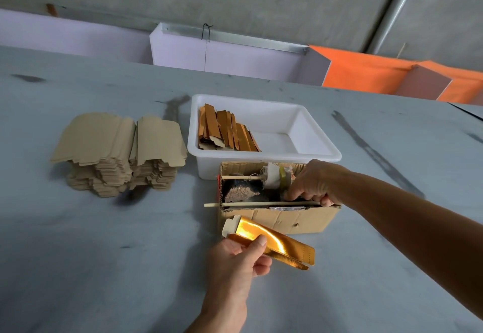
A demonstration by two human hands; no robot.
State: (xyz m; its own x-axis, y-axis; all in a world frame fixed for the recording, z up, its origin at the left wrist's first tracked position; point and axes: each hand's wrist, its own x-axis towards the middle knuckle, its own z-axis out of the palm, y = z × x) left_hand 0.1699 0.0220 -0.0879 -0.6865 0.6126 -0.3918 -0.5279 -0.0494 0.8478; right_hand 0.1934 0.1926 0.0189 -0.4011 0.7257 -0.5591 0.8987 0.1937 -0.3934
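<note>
My left hand [239, 257] pinches a folded gold foil carton [277, 242] between thumb and fingers, just in front of a brown cardboard box [282, 219]. My right hand [312, 185] reaches into that box from the right, fingers curled on something at its near wall; what they hold is hidden. A thin wooden stick [261, 204] lies along the box's near edge. A second stick with a cloth-wrapped tape roll [274, 175] spans the box's back.
A white plastic tub [317, 134] behind the box holds several folded gold cartons [227, 130] at its left end. A tall stack of flat beige carton blanks [117, 149] stands to the left. Purple and orange panels line the table's far edge.
</note>
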